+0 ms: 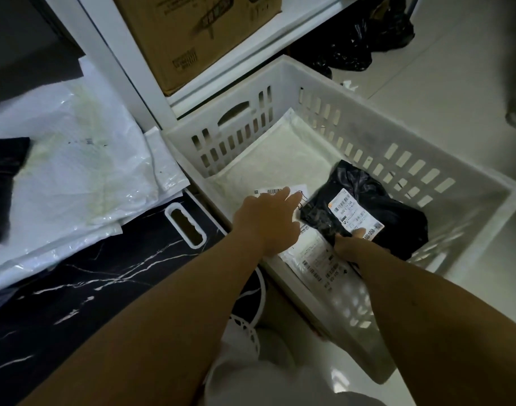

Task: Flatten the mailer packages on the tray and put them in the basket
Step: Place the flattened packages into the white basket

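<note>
In the head view, the white slotted basket (333, 112) stands on the pale floor at about 3 o'clock from the tray. Inside it, a black mailer (397, 218) with a white label lies toward the 3 o'clock wall, on top of a large white mailer (268, 159) that covers the basket bottom. The right hand (350, 244) pinches the near edge of the black mailer, with the thumb on the label and the fingers curled under. The left hand (267, 218) reaches into the basket with fingers straight and a little spread; it is over the white mailer at 9 o'clock of the black one, and I cannot tell if it touches. The black marble-pattern tray (84, 276) with a white handle hole is at 9 o'clock of the basket. On it lies a heap of white mailers (75, 177), and a dark mailer (2, 186) at the far 9 o'clock edge. A cardboard box (192, 33) sits on the white shelf at 12 o'clock.
</note>
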Demonstrator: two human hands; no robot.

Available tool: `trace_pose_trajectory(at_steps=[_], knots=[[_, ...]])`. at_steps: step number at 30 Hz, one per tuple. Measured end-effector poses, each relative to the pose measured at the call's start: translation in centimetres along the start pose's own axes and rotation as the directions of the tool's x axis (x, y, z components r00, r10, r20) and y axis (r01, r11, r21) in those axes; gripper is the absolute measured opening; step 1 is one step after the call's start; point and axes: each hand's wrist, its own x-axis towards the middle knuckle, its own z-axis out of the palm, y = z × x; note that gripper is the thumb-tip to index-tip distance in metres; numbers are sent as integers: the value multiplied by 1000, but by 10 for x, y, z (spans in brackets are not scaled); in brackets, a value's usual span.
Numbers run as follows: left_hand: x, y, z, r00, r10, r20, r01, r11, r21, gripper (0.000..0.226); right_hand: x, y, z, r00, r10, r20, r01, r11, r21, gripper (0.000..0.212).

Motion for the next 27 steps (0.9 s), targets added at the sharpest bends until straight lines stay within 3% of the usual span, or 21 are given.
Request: trace_pose_trajectory(at_steps=[3,8,12,18,24,27], knots=[[0,-1,1,1000,-5,-21,5,1000,-15,62,-15,-5,-6,999,-40,14,40,999,-32,61],[-2,0,-1,997,2,-77,-6,998,-57,59,-19,-4,-8,995,-99,-13,97,989,-108,58],[-5,0,-1,990,5,-139,-13,998,-63,58,-16,-2,-15,979,-139,-148,138,990,-18,59],[-30,-4,-8,980,-33,-197,3,989,-151,58,-94,-27,-44,930,-202,-306,202,979,-31,51],[-81,-20,-28,973,-127,-194,93,981,-173,58,-169,-63,-71,854,-409,-320,381,913,-148,41],[-112,-28,-43,961,-204,-184,155,955,-251,56,-216,-78,-72,794,-527,-304,500,850,-167,25]])
